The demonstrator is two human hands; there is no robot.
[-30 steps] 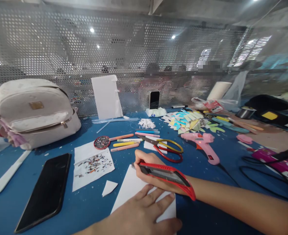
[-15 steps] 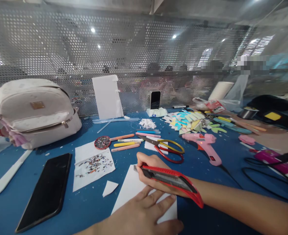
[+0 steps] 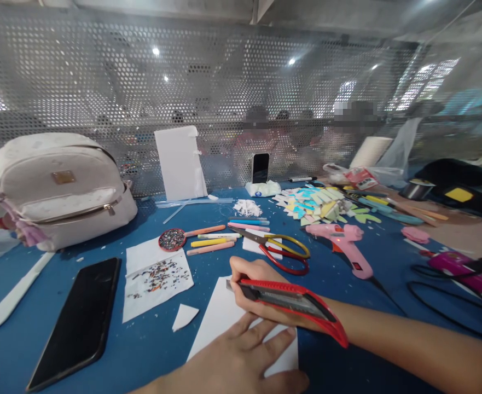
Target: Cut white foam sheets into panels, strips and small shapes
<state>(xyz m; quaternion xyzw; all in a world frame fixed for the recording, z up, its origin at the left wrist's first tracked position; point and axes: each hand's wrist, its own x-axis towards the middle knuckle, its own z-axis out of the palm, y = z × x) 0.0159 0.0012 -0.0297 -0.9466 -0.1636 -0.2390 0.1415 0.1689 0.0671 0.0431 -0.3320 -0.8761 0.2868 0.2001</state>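
Note:
My right hand (image 3: 252,273) is closed around a red utility knife (image 3: 294,303), whose blade tip meets the upper part of a white sheet (image 3: 213,323). The knife's handle slants back over my wrist. Lower down, my left hand (image 3: 241,358) lies flat on the same sheet with its fingers spread. Beside the sheet, to the left, is a small white cut piece (image 3: 185,317). Scissors with red and yellow handles (image 3: 285,251) rest just beyond my right hand, over a small white paper. My hands cover much of the sheet.
A black phone (image 3: 76,323), a paper with small beads (image 3: 158,279) and a white backpack (image 3: 60,191) occupy the left. Several markers (image 3: 212,242) lie ahead. To the right are a pink glue gun (image 3: 343,241) and dark cables (image 3: 441,301). Coloured scraps (image 3: 314,202) are piled behind.
The knife's rear end has swung slightly right and the blade tip has shifted a little. My left hand stays pressed on the sheet.

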